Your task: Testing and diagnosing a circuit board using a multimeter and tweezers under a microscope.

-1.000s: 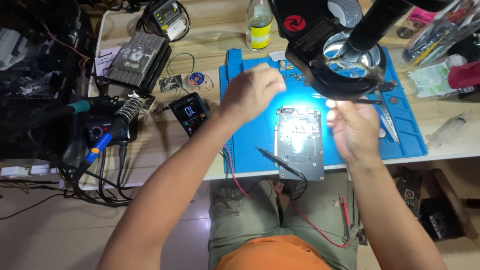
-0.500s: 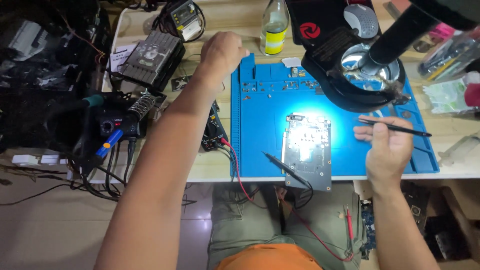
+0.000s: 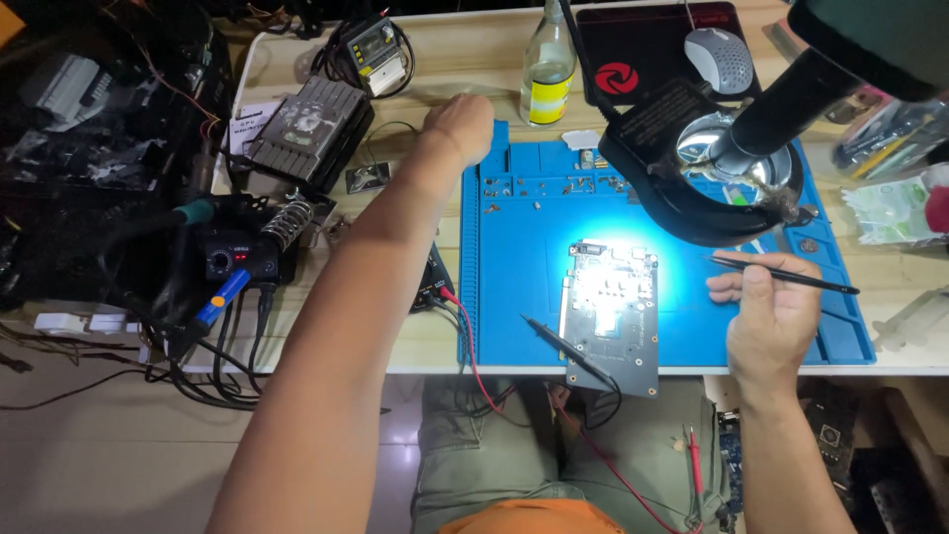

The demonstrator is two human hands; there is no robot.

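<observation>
— Wooden bench (image 3: 474, 74) under a cluttered corner, then: what do the fingers have?

— Right hand (image 3: 771, 311) pinches thin black tweezers (image 3: 786, 275) between thumb and fingertips; the tips point away to its right, over the edge of the blue work mat (image 3: 514, 287). Left hand (image 3: 460, 124) is stretched out past the mat's far left corner, knuckles curled down on the bare wood. I cannot tell whether it holds anything.

— And just off the right fingers?

— To their left a grey circuit board (image 3: 608, 311) lies flat on the mat, brightly lit, its near end hanging over the table edge. A black probe (image 3: 554, 341) with its lead rests across the board's near left corner. Beyond the fingers stands a round black magnifier lamp (image 3: 712, 168) on an arm.

— Any containers?

— A clear glass bottle (image 3: 547, 69) with a yellow label, just right of the left hand, some pale liquid in it. The mat's far compartments (image 3: 539, 183) hold scattered tiny screws and chips.

— Further out?

— A soldering station (image 3: 237, 257) with tangled cables left of the forearm; a mouse (image 3: 717, 54) on a black pad.
</observation>
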